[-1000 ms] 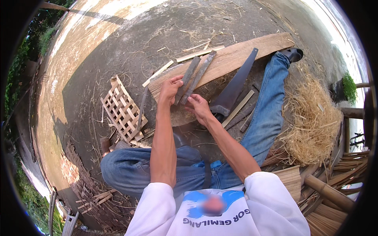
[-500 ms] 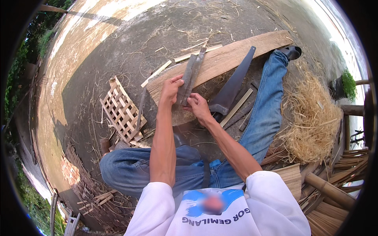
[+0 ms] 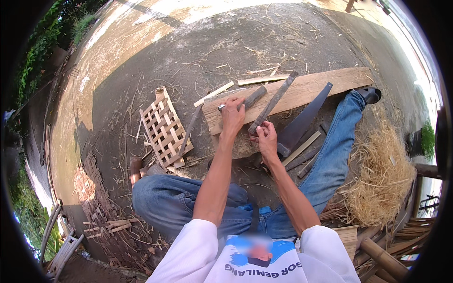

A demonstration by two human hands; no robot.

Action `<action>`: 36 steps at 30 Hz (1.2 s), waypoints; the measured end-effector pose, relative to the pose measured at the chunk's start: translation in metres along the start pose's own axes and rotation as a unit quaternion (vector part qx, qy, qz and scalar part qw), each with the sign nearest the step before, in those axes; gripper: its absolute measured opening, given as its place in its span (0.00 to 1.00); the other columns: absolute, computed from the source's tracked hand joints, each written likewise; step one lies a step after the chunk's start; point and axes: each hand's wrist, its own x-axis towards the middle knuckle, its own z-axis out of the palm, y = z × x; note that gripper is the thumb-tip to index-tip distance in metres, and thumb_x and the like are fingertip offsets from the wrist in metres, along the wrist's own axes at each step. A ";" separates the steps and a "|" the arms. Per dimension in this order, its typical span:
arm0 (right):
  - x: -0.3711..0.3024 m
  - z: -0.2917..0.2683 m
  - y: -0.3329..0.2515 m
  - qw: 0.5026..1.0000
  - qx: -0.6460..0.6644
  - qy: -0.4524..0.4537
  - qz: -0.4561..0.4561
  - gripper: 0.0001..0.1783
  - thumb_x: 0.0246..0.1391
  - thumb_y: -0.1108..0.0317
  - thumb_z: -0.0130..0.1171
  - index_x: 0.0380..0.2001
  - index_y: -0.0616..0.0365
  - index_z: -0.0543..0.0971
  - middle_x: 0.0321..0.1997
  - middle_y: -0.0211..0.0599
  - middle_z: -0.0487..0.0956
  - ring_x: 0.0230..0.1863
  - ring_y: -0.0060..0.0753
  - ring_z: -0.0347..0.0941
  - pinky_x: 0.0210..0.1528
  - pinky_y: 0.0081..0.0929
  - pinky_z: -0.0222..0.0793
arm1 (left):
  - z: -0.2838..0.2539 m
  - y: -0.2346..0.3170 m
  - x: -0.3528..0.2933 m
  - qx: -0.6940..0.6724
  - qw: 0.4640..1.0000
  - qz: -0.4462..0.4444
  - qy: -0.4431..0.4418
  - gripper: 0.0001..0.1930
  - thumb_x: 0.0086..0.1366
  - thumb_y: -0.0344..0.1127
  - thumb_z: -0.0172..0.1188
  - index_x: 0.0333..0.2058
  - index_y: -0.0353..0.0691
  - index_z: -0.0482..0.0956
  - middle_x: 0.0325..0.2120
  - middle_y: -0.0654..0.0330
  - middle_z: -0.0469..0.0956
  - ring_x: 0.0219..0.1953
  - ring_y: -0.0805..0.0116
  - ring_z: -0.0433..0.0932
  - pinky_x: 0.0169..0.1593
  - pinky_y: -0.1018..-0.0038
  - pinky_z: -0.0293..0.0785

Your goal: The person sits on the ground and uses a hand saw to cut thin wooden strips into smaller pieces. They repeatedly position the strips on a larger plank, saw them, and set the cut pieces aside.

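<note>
My left hand (image 3: 233, 114) is closed round the lower end of a short dark wooden strip (image 3: 255, 96), over the left part of a long wooden plank (image 3: 325, 81). A small shiny spot shows by its fingers; I cannot make out what it is. My right hand (image 3: 265, 140) pinches the near end of a longer dark strip (image 3: 277, 98), which slants away to the upper right across the plank. The two strips are apart. Just right of my right hand lies a handsaw (image 3: 304, 115), its blade pointing away and its tip near the plank.
A woven lattice panel (image 3: 165, 129) lies to the left, beside a curved blade-like piece (image 3: 191, 128). Pale strips (image 3: 214, 93) lie beyond the plank, others (image 3: 302, 148) by my outstretched leg (image 3: 342, 141). A heap of shavings (image 3: 380, 179) sits at the right, bamboo poles (image 3: 384, 259) lower right.
The two dark strips, held side by side before, are now separated, one in each hand. My left hand has shifted onto the plank with the shorter strip. The whole view has moved slightly.
</note>
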 end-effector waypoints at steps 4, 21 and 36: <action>0.011 -0.010 0.001 0.999 0.009 -0.008 0.038 0.14 0.70 0.69 0.53 0.55 0.60 0.69 0.45 0.38 0.81 0.42 0.31 0.81 0.40 0.29 0.81 | -0.008 0.009 0.030 -0.044 0.995 -0.061 0.070 0.12 0.64 0.36 0.65 0.45 0.41 0.88 0.46 0.50 0.82 0.54 0.48 0.75 0.57 0.57 0.70; 0.017 0.027 -0.016 0.991 0.004 -0.030 0.132 0.14 0.69 0.67 0.56 0.48 0.69 0.72 0.43 0.46 0.82 0.42 0.36 0.84 0.40 0.28 0.81 | -0.034 -0.202 0.043 0.092 0.968 -0.229 -0.046 0.15 0.60 0.40 0.66 0.41 0.38 0.87 0.33 0.49 0.86 0.40 0.50 0.84 0.47 0.59 0.78; 0.018 0.055 -0.006 0.994 -0.001 0.028 0.109 0.13 0.68 0.66 0.57 0.46 0.64 0.71 0.38 0.41 0.81 0.30 0.31 0.83 0.24 0.23 0.75 | -0.094 -0.103 0.079 -0.279 0.897 -0.240 0.245 0.06 0.67 0.34 0.67 0.37 0.39 0.85 0.24 0.64 0.82 0.22 0.79 0.78 0.24 0.81 0.72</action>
